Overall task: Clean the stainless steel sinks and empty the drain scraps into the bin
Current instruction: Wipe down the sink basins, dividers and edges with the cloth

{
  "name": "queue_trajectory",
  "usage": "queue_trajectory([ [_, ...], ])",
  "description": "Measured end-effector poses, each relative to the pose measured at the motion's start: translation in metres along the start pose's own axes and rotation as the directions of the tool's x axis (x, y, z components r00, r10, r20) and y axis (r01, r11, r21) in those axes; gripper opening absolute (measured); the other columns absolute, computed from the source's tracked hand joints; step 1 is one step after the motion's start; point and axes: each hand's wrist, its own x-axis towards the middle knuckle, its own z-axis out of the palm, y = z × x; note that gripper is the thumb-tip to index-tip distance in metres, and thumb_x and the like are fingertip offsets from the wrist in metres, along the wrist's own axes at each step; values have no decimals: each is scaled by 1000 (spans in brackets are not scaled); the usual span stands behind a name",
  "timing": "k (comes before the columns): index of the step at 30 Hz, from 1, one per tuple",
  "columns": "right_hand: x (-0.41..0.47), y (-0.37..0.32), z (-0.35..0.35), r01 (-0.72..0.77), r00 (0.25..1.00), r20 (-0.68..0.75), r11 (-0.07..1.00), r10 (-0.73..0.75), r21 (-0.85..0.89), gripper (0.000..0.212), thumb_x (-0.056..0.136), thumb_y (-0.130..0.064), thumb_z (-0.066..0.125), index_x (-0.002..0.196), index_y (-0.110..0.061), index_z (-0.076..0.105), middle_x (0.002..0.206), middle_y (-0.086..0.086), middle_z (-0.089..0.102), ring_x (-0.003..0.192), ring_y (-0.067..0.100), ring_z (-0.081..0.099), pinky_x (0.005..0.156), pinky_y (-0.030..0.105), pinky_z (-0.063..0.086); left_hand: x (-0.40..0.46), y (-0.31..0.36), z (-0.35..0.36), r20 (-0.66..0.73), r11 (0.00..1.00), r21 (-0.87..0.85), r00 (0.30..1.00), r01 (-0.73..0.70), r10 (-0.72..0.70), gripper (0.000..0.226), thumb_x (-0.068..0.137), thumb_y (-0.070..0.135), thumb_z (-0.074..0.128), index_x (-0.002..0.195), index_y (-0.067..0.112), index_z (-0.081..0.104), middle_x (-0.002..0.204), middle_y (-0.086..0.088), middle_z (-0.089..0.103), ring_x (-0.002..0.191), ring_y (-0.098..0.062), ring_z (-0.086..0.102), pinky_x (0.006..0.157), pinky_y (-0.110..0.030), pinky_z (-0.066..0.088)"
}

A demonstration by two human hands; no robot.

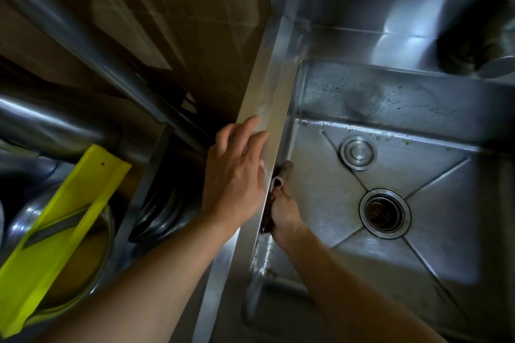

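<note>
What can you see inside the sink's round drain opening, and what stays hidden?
The drain holds a strainer basket with brownish scraps in it. How deep they go, and the pipe beneath, cannot be seen. A separate round plug lies on the sink floor beside it.

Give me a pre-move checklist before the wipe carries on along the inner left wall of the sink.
1. Cloth in grip: ok, right hand curls round it against the wall.
2. Bracing: ok, left hand rests fingers straight on the sink rim.
3. Path along the wall: ok, nothing in the way.
4. Drain strainer emptied: not ok, dark scraps sit inside.
5. Round plug out of the drain: ok, it lies on the basin floor apart from the strainer.
6. Back wall clean: not ok, specks and droplets show.
</note>
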Motion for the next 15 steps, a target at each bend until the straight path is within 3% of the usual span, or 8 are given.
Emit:
queue_trajectory([
  [1,-30,-20,4,-3,999,39,1000,3,15,71,82,-62,47,146,-36,31,141,9,49,126,30,49,103,47,43,0,0,0,2,1000,-3,1000,-2,3,43,82,20,38,120,11,57,143,-2,44,121,-29,39,96,-41,44],
  [3,-71,-45,11,-28,994,104,999,26,22,42,100,-27,33,142,-34,37,108,18,60,95,32,57,75,39,52,0,1,-1,-1,1000,-16,1000,-1,1,41,83,17,41,120,10,58,142,-3,45,121,-29,39,96,-40,44],
  [5,-97,-51,6,-7,979,201,998,-4,56,40,102,-10,27,130,-31,48,95,27,57,87,31,53,78,48,51,-1,3,-2,-3,1000,-28,1000,13,-13,39,83,10,51,121,10,59,143,-2,45,122,-28,38,98,-39,43],
  [7,-112,-53,9,-5,972,233,990,-27,138,41,103,-8,28,121,-33,53,98,23,62,92,29,54,95,53,45,-2,5,-3,1,999,-37,1000,28,-28,41,82,6,58,122,10,59,143,-1,44,123,-26,37,99,-39,42],
  [9,-107,-50,11,-24,982,190,987,-6,160,41,103,-10,28,127,-36,49,103,13,67,95,28,60,94,46,48,-2,5,-3,-2,999,-41,1000,26,-26,41,81,4,59,121,11,59,143,-1,44,123,-26,37,98,-40,44],
  [11,-93,-43,13,-46,993,112,988,30,146,39,104,-15,30,135,-35,44,101,15,65,89,30,61,80,41,52,-1,5,-2,-17,999,-48,1000,7,-8,40,80,5,55,119,10,59,142,-1,45,121,-27,38,96,-42,45],
  [13,-77,-36,12,-95,995,34,992,92,87,37,105,-21,30,136,-38,40,79,14,58,67,27,55,57,33,48,-1,4,-2,-24,999,-53,1000,-1,0,40,79,7,51,118,10,59,141,-1,45,120,-27,39,95,-42,45],
  [15,-57,-27,11,-159,986,-32,985,162,61,37,105,-21,30,138,-33,40,77,13,57,61,26,53,56,34,46,-2,2,-1,-27,999,-52,1000,-12,10,40,78,8,51,117,10,59,141,-2,45,119,-27,39,93,-41,45],
])
